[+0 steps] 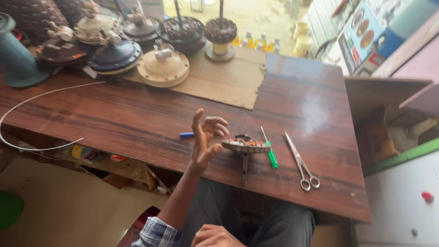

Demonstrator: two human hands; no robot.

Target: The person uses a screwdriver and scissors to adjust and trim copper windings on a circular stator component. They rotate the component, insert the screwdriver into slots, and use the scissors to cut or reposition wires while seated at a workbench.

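Note:
My left hand (206, 142) is raised over the near edge of the brown wooden table (137, 119), fingers spread and partly curled, holding nothing. Just right of it lies a round wound motor part on a dark shaft (246, 145), close to my fingers but apart from them. A small blue pen-like piece (186, 135) lies just left of the hand. My right hand (215, 235) rests low by my lap at the bottom edge, fingers closed, only partly in view.
A green-handled screwdriver (270, 151) and steel scissors (301, 162) lie right of the motor part. Several fan motor housings (162, 66) and a cardboard sheet (224, 82) fill the table's back. A bent white wire (27, 103) loops off the left edge. A white cabinet (402, 201) stands at right.

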